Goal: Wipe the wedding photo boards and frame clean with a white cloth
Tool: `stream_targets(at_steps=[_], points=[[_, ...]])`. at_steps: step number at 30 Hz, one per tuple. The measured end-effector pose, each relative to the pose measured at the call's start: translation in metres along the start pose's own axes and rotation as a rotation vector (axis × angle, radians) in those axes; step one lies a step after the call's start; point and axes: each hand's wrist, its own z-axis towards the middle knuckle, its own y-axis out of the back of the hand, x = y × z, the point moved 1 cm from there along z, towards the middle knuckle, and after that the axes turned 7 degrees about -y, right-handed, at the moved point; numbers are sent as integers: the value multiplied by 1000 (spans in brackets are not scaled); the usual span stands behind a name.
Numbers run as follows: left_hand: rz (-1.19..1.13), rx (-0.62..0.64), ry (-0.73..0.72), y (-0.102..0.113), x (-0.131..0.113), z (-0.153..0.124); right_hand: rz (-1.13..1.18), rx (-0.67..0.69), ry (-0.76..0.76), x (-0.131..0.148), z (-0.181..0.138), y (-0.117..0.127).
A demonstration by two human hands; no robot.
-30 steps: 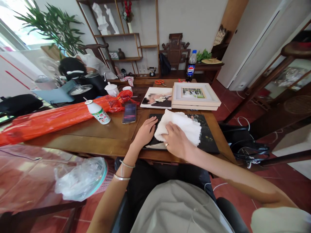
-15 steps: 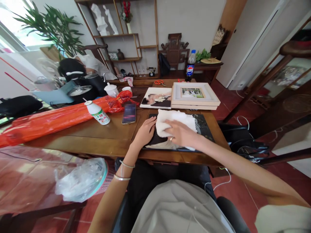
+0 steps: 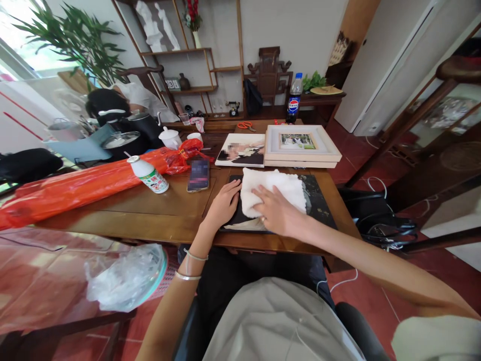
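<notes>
A dark photo panel (image 3: pixel 323 203) with a pale picture area lies flat at the table's front edge. A fluffy white cloth (image 3: pixel 289 188) is spread across its middle and hides much of it. My right hand (image 3: pixel 280 210), with a ring on one finger, presses on the cloth from above, fingers stretched out and spread. My left hand (image 3: pixel 224 203) rests open on the panel's left edge, fingers extended, beside the cloth. Just behind the panel are a printed photo board (image 3: pixel 240 150) and a pale photo frame (image 3: pixel 272 142) stacked on another.
On the left lie a phone (image 3: pixel 198 175), a tilted white bottle (image 3: pixel 148 174) and a long red plastic-wrapped bundle (image 3: pixel 86 180). A cola bottle (image 3: pixel 293 103) and orange-handled scissors (image 3: pixel 245 125) are at the back. A bag-lined basket (image 3: pixel 163 273) stands below left. Another person (image 3: pixel 139 98) bends low at far left.
My right hand has shifted slightly on the cloth, its fingers more spread. The cloth lies a little flatter and lower over the panel. My left hand stays at the panel's edge.
</notes>
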Motion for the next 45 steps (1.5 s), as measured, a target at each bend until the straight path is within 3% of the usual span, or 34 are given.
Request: stream_targets(at_steps=[4, 8, 14, 17, 22, 26, 31, 36, 39, 45], points=[[-5, 15, 18, 2, -1, 0, 2, 102, 123, 26, -46, 5], [-11, 23, 11, 3, -2, 0, 108, 75, 224, 19, -57, 7], [3, -4, 2, 1, -2, 0, 112, -97, 65, -35, 1, 4], [4, -14, 0, 1, -2, 0, 68, -113, 56, -61, 33, 4], [5, -15, 2, 1, -2, 0, 14, -133, 1, -70, 51, 3], [6, -10, 8, 1, -2, 0, 1, -80, -19, -40, 25, 3], [10, -7, 15, 1, -2, 0, -27, 58, 26, 10, -43, 1], [-2, 6, 7, 1, -2, 0, 33, 69, 196, 21, -83, -7], [10, 12, 3, 1, -1, 0, 68, 13, 196, 7, -72, -7], [15, 0, -1, 0, -1, 0, 19, -83, 58, -43, -8, 0]])
